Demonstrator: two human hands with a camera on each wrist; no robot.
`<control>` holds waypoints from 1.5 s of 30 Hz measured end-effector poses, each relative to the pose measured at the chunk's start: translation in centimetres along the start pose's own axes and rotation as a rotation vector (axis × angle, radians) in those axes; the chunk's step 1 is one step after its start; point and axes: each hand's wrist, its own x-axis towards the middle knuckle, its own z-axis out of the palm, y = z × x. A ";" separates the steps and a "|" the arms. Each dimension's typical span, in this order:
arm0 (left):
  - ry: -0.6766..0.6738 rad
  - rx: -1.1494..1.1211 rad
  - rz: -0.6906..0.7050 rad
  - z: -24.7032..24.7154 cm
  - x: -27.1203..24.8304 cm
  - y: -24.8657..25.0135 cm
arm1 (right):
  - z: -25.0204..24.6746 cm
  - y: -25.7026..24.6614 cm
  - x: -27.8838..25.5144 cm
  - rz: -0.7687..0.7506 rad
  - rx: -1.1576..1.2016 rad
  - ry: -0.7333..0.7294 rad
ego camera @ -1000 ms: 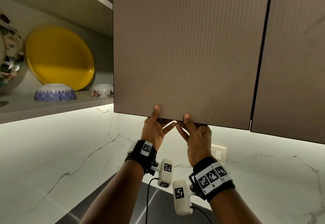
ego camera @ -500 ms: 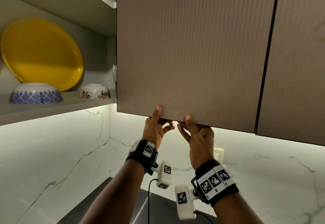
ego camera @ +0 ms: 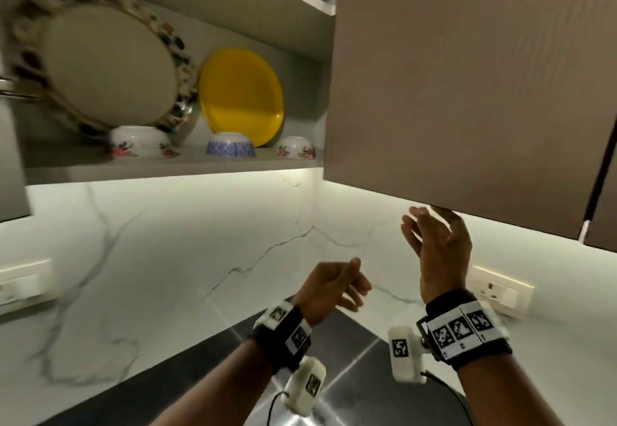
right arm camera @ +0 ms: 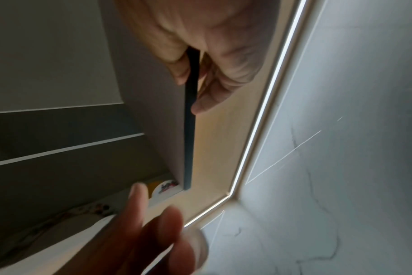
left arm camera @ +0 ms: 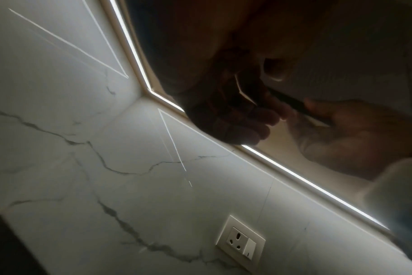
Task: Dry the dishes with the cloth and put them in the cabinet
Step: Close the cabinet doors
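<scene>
Since a second ago our left hand (ego camera: 329,287) has dropped off the bottom edge of the cabinet door (ego camera: 467,85), and the door has swung wider, baring more of the shelf (ego camera: 173,166).

From the left on that shelf we see a floral-rimmed platter (ego camera: 103,64) leaning on edge against the back wall, likely to save room. A small floral bowl (ego camera: 140,146) sits upside down in front of it. Next comes a yellow plate (ego camera: 242,96), also leaning, with a blue-patterned bowl (ego camera: 230,149) and a second floral bowl (ego camera: 295,147) inverted before it near the shelf's right end. These dishes look already put away; no cloth shows in any view.

Below the shelf, our left hand hangs free in front of the marble backsplash (ego camera: 150,258), its fingers (ego camera: 354,288) loosely curled and holding nothing.

To the right, our right hand (ego camera: 437,245) is up at the door's lower edge. In the right wrist view the thumb sits on one face of the door's dark bottom edge (right arm camera: 190,104) and the fingers (right arm camera: 214,87) on the other, pinching the panel. We judge that this grip steers the swing of the door.

Further right, a wall socket (ego camera: 499,292) sits on the backsplash above the dark counter (ego camera: 350,345).
</scene>
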 end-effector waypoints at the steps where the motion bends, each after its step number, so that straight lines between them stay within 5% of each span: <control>1: 0.026 0.037 0.005 -0.7 -2.6 -0.3 | 0.6 0.4 -1.2 0.021 -0.020 -0.039; 7: 0.304 0.171 0.092 -5.0 -17.9 1.8 | 7.0 1.6 -10.9 0.048 -0.082 -0.497; 12: 0.804 0.292 0.236 -7.5 -29.2 8.0 | 13.0 -1.0 -20.3 -0.147 -0.061 -0.832; 17: 1.196 0.397 0.388 -9.3 -37.8 14.7 | 17.8 -4.9 -28.1 -0.307 0.079 -1.016; 22: 1.502 0.068 0.588 -12.3 -44.5 19.1 | 22.3 -8.4 -34.2 -0.460 0.204 -1.158; 28: 1.470 -0.059 0.810 -13.7 -49.4 22.4 | 26.3 -10.1 -39.3 -0.543 0.094 -1.328; 33: 1.447 0.002 0.852 -11.8 -49.9 22.9 | 27.6 -10.1 -41.1 -0.611 0.090 -1.368; 38: 1.511 0.251 0.926 -9.7 -49.1 21.6 | 27.2 -10.2 -40.5 -0.830 0.073 -1.268; 45: 1.257 0.777 0.909 -7.1 -46.3 19.5 | 25.9 -9.1 -37.9 -0.881 -0.009 -0.998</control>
